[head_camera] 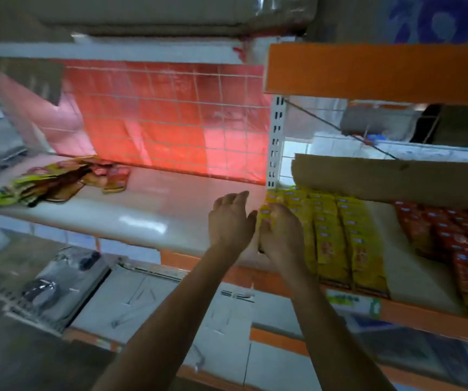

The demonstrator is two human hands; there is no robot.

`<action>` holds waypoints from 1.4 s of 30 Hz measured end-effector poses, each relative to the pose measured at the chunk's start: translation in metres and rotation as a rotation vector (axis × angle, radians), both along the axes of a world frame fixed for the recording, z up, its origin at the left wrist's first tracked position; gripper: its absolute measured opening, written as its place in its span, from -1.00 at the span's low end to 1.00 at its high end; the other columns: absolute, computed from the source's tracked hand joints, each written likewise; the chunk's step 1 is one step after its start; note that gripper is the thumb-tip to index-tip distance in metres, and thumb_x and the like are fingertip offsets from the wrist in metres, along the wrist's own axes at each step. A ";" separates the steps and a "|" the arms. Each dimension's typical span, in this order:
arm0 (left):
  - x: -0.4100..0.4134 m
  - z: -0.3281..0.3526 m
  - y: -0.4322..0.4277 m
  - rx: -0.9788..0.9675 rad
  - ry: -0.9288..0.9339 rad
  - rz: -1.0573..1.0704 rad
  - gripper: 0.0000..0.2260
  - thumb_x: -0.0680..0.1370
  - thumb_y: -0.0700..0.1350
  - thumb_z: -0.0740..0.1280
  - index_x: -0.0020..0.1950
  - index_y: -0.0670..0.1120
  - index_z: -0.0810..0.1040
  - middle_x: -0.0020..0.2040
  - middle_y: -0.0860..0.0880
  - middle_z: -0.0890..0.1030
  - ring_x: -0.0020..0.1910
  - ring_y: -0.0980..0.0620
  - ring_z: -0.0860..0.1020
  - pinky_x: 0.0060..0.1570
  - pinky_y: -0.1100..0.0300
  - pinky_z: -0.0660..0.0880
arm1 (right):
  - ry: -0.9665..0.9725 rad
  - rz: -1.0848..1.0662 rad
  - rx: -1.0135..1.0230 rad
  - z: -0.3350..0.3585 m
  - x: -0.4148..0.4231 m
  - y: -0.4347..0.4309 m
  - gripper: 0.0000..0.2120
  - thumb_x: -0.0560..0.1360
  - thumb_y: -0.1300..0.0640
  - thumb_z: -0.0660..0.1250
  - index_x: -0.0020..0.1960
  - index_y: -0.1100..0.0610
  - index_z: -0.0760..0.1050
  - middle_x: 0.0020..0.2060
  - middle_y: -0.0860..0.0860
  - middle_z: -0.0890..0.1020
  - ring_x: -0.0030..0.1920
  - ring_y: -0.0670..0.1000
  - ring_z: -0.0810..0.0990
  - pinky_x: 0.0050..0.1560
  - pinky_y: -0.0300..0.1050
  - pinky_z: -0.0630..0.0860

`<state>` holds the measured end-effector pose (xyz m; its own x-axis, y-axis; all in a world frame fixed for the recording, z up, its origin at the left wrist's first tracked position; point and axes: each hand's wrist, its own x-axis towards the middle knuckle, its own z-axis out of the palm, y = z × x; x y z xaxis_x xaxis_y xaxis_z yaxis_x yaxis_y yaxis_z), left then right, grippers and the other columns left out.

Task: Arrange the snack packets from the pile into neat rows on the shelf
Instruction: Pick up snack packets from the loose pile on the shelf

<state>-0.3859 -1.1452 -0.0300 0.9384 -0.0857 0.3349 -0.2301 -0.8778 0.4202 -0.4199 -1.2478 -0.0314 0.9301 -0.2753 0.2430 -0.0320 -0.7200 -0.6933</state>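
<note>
The pile of snack packets point(55, 182) lies loose and jumbled on the far left of the white shelf point(148, 210), close to the back and well apart from both hands. To the right, yellow snack packets point(331, 235) stand in several neat rows running front to back. Red snack packets point(458, 244) are lined up further right, with a bare strip of shelf between the two colours.

Both hands are at the leftmost yellow row. The right hand point(282, 235) has its fingers curled over the front packets of that row and grasps them. The left hand point(231, 221) is just beside it, released, with relaxed fingers raised along the row's left side; the blur hides whether it touches the packets.

A sheet of cardboard point(396, 179) lies across the back of the rows. A wire grid point(170, 117) backs the shelf, with red behind it.
</note>
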 end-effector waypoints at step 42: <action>0.241 -0.069 0.392 0.297 0.239 0.362 -0.69 0.61 0.02 0.09 0.35 0.14 0.39 0.40 0.12 0.36 0.22 -0.15 0.36 0.01 0.07 0.35 | 0.208 0.246 -0.234 -0.066 0.308 0.401 -0.57 0.53 0.01 0.21 0.37 0.08 0.32 0.29 0.05 0.45 0.28 0.13 0.38 0.25 -0.02 0.33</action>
<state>-0.1451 -0.7528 -0.0995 0.9727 0.1997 0.1183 0.1820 -0.9725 0.1452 -0.1121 -0.8470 -0.0977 0.9974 0.0021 0.0727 0.0387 -0.8613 -0.5066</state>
